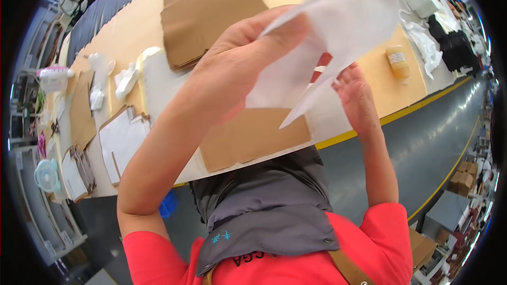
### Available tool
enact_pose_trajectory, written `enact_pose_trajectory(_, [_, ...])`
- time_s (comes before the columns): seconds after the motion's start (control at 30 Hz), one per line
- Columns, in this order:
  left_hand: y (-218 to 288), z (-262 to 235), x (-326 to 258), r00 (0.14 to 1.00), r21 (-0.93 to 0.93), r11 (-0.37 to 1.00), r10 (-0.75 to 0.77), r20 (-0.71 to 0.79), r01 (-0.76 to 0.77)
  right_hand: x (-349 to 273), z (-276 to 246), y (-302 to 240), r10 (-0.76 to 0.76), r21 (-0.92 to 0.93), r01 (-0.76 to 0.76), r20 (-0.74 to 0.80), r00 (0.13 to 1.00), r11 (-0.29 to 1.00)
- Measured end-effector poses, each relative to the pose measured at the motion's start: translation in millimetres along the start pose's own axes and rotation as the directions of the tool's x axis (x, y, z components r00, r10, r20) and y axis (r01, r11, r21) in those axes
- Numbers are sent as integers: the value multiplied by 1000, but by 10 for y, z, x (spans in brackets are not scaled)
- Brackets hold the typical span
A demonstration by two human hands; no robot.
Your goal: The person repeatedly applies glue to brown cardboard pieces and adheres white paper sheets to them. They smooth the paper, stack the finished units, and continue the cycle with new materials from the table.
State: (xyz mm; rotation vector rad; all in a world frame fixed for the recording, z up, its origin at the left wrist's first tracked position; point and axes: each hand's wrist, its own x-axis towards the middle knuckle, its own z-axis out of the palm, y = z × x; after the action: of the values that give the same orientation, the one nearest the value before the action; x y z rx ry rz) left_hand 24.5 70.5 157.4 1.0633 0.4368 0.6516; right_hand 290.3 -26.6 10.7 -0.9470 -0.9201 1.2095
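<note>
My left hand (pixel 259 47) is closed on a thin white sheet (pixel 354 18), thumb on the near face, and holds it up over the table. The sheet is bent and smeared by motion; a dark red patch (pixel 319 67) shows between its edges. Beside the sheet's lower right edge is my right hand (pixel 356 97), fingers loosely bent and apart, some tips close to or behind the paper. Whether they touch it I cannot tell. Below, a flat brown sheet (pixel 259 140) lies at the table's near edge, partly covered from view by my left forearm and the white sheet.
A stack of brown sheets (pixel 211 16) lies farther back. White bottles (pixel 125 82), a clipboard-like pile of white paper (pixel 124 140) and a small fan (pixel 47 175) are on the left. A jar of yellowish stuff (pixel 397 60) stands right, near black cloth (pixel 458 47).
</note>
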Motion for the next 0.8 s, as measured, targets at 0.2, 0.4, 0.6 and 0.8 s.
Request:
enact_pose_trajectory(0.2, [-289,-379,-950,849,-133,991,-87,-522,20,-281,891,-66,440,33,-439,-27,898,898])
enact_pose_trajectory(0.4, [-1050,-587,-1608,732,-294,952,-260,-630,85,-556,934,19,554,-111,-554,-31,832,825])
enact_pose_trajectory(0.6, [-1139,-484,-1548,676,-314,948,-261,-689,47,-457,1027,25,522,-180,-527,-78,849,831])
enact_pose_trajectory(0.8, [-1129,-582,-1430,694,-329,943,-273,-666,55,-302,1028,98,481,-247,-495,-117,869,833])
